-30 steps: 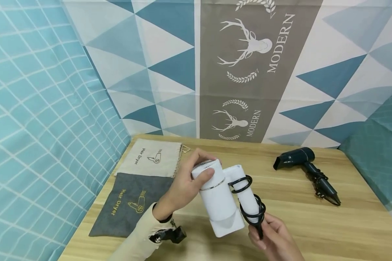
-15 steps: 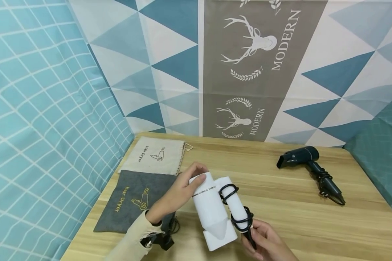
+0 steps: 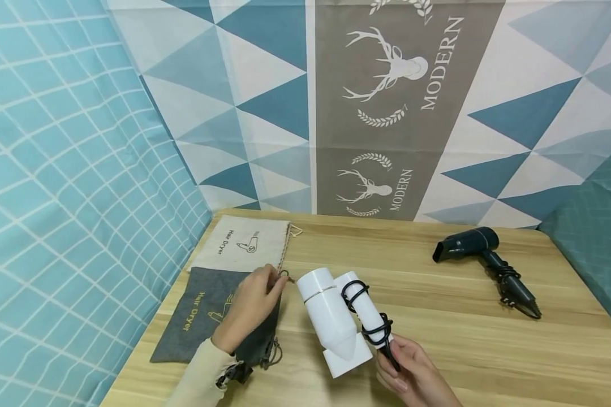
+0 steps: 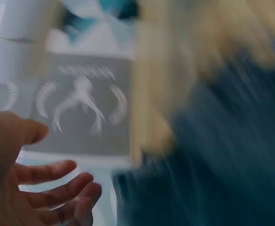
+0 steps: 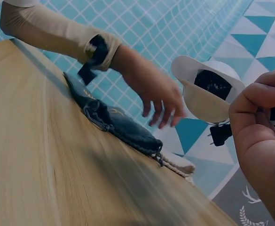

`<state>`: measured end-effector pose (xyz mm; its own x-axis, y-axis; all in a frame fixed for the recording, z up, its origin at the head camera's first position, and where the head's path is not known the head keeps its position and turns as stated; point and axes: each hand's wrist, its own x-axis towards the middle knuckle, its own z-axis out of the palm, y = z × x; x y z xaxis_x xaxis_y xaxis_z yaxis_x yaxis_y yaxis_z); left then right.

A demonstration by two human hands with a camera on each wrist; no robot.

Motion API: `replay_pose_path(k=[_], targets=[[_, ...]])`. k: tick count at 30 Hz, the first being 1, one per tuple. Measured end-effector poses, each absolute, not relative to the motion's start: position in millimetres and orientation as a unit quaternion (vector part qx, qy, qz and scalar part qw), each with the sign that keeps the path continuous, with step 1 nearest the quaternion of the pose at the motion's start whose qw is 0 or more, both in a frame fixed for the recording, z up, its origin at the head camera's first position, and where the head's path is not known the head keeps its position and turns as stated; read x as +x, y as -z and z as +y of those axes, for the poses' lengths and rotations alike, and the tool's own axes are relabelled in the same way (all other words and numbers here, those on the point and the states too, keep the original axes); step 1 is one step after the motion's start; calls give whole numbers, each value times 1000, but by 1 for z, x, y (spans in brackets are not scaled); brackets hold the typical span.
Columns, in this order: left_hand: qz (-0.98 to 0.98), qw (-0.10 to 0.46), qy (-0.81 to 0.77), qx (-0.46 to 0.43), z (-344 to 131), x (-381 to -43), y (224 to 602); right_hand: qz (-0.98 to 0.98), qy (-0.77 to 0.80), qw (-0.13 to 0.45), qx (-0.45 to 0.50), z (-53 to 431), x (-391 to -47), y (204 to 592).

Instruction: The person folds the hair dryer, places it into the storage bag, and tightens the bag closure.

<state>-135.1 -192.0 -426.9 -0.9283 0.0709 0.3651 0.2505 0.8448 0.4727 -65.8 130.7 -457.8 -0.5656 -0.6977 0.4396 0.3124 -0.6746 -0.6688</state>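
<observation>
A white hair dryer (image 3: 330, 316) with a black cord (image 3: 375, 332) wound round its handle is held off the table in the head view. My right hand (image 3: 416, 374) grips it at the handle's lower end, where the cord comes out. Over the dark grey drawstring pouch (image 3: 175, 339), marked "Hair Dryer", my left hand (image 3: 249, 308) hovers with nothing in it. Its fingers (image 4: 57, 188) look loosely bent and apart in the left wrist view. The right wrist view shows a gap between that hand and the pouch (image 5: 128, 131).
A cream drawstring pouch (image 3: 236, 257) lies behind the grey one. At the table's right side lies a black hair dryer (image 3: 468, 244) with its cord wrapped round the handle. Patterned cloth (image 3: 265, 85) stands behind the wooden table (image 3: 468, 339).
My left hand has let go of the white hair dryer's barrel and moved left over the grey pouch. The dryer dipped slightly, and my right hand still holds it.
</observation>
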Motion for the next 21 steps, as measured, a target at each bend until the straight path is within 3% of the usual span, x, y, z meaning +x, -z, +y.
replay_pose_path(k=[3,8,11,15,21], targets=[[-972,176,153,-35,-199,-135,439,271,847,302,-344,132,-66,460],[-996,17,79,-34,-200,-130,449,272,852,296,-335,132,-68,465],[-994,-38,92,-48,-201,-130,445,265,857,294,-330,132,-70,466],[-989,-37,140,-38,-210,-129,429,255,861,299,-322,133,-71,466],[-980,24,191,-41,-228,-132,394,253,864,302,-314,136,-70,466]])
